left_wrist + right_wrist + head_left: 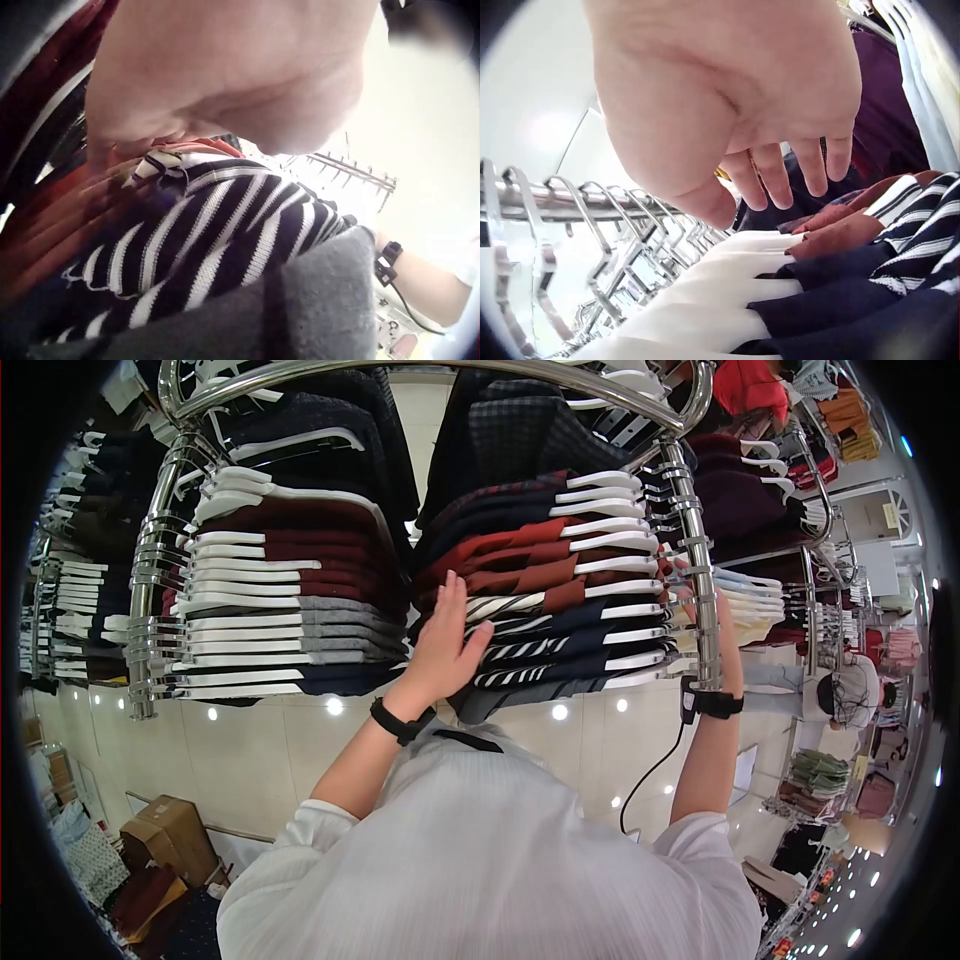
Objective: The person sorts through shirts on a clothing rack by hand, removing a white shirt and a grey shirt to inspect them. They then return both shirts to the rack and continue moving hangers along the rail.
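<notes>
My left hand (440, 650) lies against the front of the right-hand row of knit tops, fingers straight and thumb spread. Beside it are black-and-white striped sweaters (225, 217) with a grey garment (322, 300) nearest the camera. Rust-red tops (525, 555) hang just beyond the striped ones. At the other end of the same row, my right hand (727, 105) reaches over the white hangers (697, 300) with its fingers extended and nothing gripped. The chrome rail (705, 600) partly hides that hand in the head view.
To the left, maroon tops (320, 545) and grey tops (345, 630) hang on a parallel rail (145, 600). Dark checked garments (520, 435) hang at the back. A cardboard box (170, 840) stands at lower left. Behind the right rail are pale garments (755, 610).
</notes>
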The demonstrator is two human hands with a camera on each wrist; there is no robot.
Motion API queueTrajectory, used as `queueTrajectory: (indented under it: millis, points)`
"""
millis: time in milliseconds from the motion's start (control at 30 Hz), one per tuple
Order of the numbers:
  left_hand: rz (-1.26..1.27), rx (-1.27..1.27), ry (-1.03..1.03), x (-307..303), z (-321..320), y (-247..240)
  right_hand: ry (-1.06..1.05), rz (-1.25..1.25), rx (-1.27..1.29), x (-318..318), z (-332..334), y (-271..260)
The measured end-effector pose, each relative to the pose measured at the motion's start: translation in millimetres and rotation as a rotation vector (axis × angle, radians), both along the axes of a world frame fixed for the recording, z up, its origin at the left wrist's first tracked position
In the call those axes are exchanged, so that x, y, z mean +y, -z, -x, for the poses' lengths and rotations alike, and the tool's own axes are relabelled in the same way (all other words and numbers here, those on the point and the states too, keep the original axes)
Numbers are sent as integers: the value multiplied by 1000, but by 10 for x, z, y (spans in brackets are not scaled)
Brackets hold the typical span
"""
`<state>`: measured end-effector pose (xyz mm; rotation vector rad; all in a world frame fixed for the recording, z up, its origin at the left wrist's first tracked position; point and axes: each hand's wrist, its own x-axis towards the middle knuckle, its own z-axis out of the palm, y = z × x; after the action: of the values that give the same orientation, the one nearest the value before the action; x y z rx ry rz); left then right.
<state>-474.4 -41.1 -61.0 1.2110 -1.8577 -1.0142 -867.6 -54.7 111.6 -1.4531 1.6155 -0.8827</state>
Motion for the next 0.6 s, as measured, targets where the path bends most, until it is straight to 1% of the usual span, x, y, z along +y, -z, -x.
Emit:
queueTrajectory:
  millis: [33, 100, 167, 200, 233, 267, 300, 367, 433, 500, 533, 600]
  points:
    - [28, 47, -50, -55, -28, -1, -2, 4, 1, -54, -21, 46]
    - [59, 38, -108, -228, -75, 40, 34, -23, -1, -125, -81, 121]
    - [48, 57, -116, -411, -67, 32, 29, -55, -35, -159, 39, 305]
    - [50, 58, -120, -469, -51, 29, 10, -23, 7, -179, 128, 410]
    - [-32, 46, -74, -514, -21, 27, -8, 7, 49, -199, 190, 484]
    - [-113, 34, -26, -544, 12, 22, -32, -30, 2, -198, 260, 546]
    - [-110, 36, -28, -542, 50, 25, -33, -27, 3, -200, 313, 627]
    - [-233, 13, 18, -493, 121, 52, -54, 39, -55, -201, 401, 760]
    - [-276, 21, 18, -504, 139, 106, -59, 5, -47, -203, 408, 741]
    - [-283, 37, 37, -515, 145, 157, -6, 0, -13, -131, 404, 702]
    - [-286, 38, 39, -528, 146, 143, -3, -3, -12, -98, 258, 565]
    - [-325, 19, 47, -569, 136, 95, 145, -154, -77, -54, -32, 312]
